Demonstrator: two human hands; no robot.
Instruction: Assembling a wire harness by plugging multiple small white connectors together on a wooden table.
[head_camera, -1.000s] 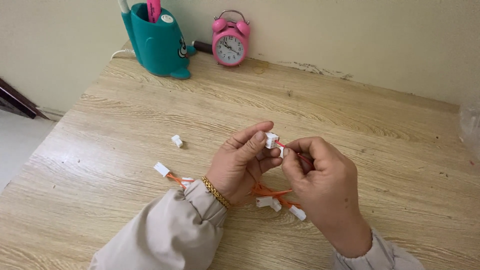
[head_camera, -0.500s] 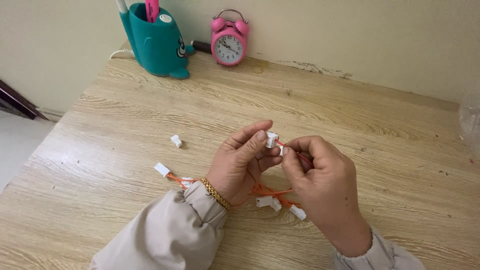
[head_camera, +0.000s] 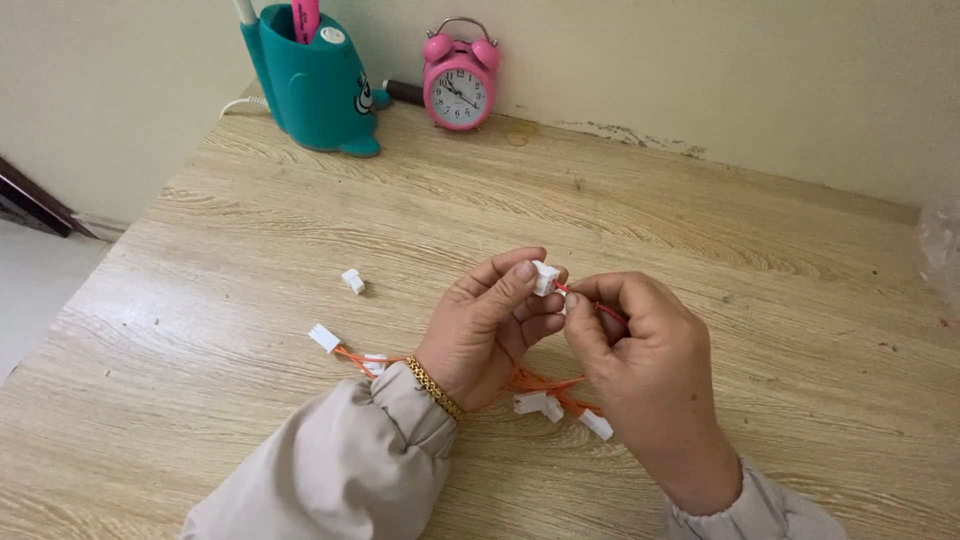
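My left hand (head_camera: 490, 325) pinches a small white plastic connector (head_camera: 545, 276) between thumb and forefinger, held above the wooden table (head_camera: 700, 230). My right hand (head_camera: 640, 350) grips a thin orange wire (head_camera: 606, 309) whose end meets the connector. A bundle of orange wires with white connectors (head_camera: 545, 400) lies on the table under both hands. One wired white connector (head_camera: 324, 338) sticks out to the left of my left wrist. A loose white connector (head_camera: 353, 281) lies alone farther left.
A teal pen holder (head_camera: 315, 85) with a pink marker stands at the back left by the wall. A pink twin-bell alarm clock (head_camera: 459, 90) stands beside it. Clear plastic (head_camera: 940, 240) shows at the right edge. The table's left edge drops to the floor.
My hands have barely moved; the fingers shifted slightly around the connector and wire end.
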